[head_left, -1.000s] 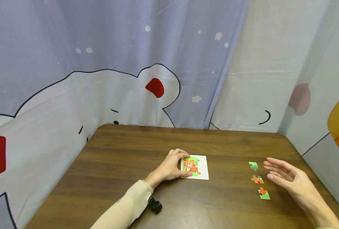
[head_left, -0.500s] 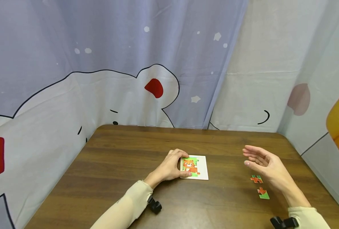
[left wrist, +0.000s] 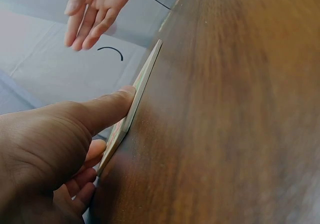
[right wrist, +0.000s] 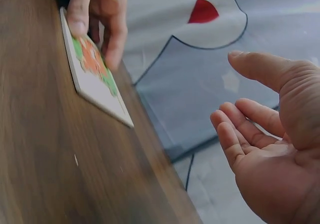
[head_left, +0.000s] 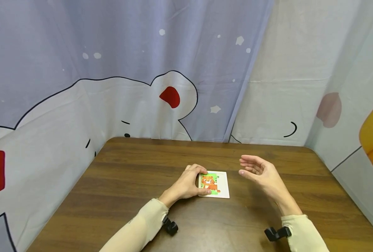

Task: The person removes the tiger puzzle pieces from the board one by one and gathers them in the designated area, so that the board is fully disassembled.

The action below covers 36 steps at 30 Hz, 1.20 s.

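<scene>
A white puzzle board (head_left: 224, 185) lies flat on the wooden table, its left part filled with joined pieces of an orange tiger on green (head_left: 209, 182). White backing shows along its right side. My left hand (head_left: 187, 183) grips the board at its left end, thumb over the near edge and fingers at the far edge. To the right of the board, my right hand (head_left: 263, 175) is raised above the table, palm facing left and thumb apart from the fingers. In the right wrist view nothing lies between its fingers. The loose puzzle pieces on the right are hidden behind my right hand and forearm.
The brown wooden table (head_left: 136, 168) runs back to a patterned curtain (head_left: 136, 105) that hangs behind it and along both sides. A black wrist camera (head_left: 170, 226) sits on the left sleeve and another black camera (head_left: 277, 233) on the right.
My right hand has moved left from beside the loose puzzle pieces toward the board, and its forearm now covers where they lay. My left hand and the board have stayed in place.
</scene>
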Each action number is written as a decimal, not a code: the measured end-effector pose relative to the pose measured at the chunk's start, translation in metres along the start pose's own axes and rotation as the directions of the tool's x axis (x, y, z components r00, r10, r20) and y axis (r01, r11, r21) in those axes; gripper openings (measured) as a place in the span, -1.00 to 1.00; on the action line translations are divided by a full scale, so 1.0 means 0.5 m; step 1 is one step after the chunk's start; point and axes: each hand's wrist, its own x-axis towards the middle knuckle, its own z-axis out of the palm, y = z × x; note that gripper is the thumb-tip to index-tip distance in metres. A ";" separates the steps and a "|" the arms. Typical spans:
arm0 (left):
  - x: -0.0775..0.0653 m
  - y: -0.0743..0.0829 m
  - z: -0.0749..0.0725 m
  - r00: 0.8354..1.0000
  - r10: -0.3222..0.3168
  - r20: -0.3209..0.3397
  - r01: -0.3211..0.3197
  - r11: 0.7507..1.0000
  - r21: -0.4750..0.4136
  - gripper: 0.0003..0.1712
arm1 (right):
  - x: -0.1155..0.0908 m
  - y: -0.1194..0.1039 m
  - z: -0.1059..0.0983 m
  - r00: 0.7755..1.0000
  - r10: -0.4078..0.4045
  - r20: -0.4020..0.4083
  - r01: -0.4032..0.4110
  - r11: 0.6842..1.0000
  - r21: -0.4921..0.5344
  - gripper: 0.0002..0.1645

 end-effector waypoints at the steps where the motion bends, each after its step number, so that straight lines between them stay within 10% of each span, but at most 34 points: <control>1: 0.000 0.000 0.000 1.000 0.000 0.001 0.000 1.000 -0.001 -0.22 | 0.005 0.000 0.009 1.000 0.001 0.000 -0.001 1.000 0.003 -0.32; 36: -0.001 -0.001 0.000 1.000 0.015 -0.004 -0.015 1.000 -0.009 -0.27 | 0.053 0.089 0.144 0.998 0.024 0.056 -0.010 0.970 -0.243 -0.40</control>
